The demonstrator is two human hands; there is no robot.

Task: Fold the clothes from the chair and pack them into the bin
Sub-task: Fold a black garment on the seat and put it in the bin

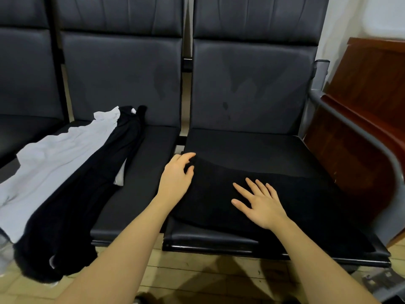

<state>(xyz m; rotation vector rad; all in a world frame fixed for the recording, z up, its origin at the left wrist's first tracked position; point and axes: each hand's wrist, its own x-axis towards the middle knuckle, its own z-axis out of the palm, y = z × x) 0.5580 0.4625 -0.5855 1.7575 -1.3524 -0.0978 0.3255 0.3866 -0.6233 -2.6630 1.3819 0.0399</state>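
Under both hands, a black garment (274, 194) lay flat on the right seat (252, 141). The right hand (260, 205) pressed it with straight fingers to smooth it. The left hand (177, 176) curled round its edge, likely to fold it. More clothes (65, 172) waited left.

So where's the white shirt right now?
In the head view the white shirt lies at the left, draped over the middle seat, right beside a black garment and away from both hands.
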